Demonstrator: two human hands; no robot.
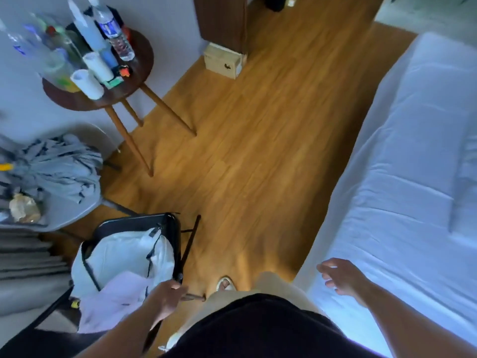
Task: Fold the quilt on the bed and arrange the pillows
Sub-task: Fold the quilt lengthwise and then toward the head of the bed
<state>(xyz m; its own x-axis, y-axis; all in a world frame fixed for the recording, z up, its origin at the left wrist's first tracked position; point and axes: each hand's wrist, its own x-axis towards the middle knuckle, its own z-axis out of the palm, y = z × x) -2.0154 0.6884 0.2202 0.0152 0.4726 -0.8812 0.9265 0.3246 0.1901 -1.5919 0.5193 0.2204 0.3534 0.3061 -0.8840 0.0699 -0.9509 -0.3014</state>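
Quilt (402,177) was judged soft and light, best gripped at its edge; right hand (344,277) fingers were spread, left hand (167,299) fingers clamped on folding chair (173,228).

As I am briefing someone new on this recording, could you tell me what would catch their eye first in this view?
The white bed with wrinkled bedding fills the right side, the open right hand hovering over its near edge. At upper left, a round wooden table is crowded with bottles. At lower left, the left hand holds the corner of a black chair bearing a white bag.
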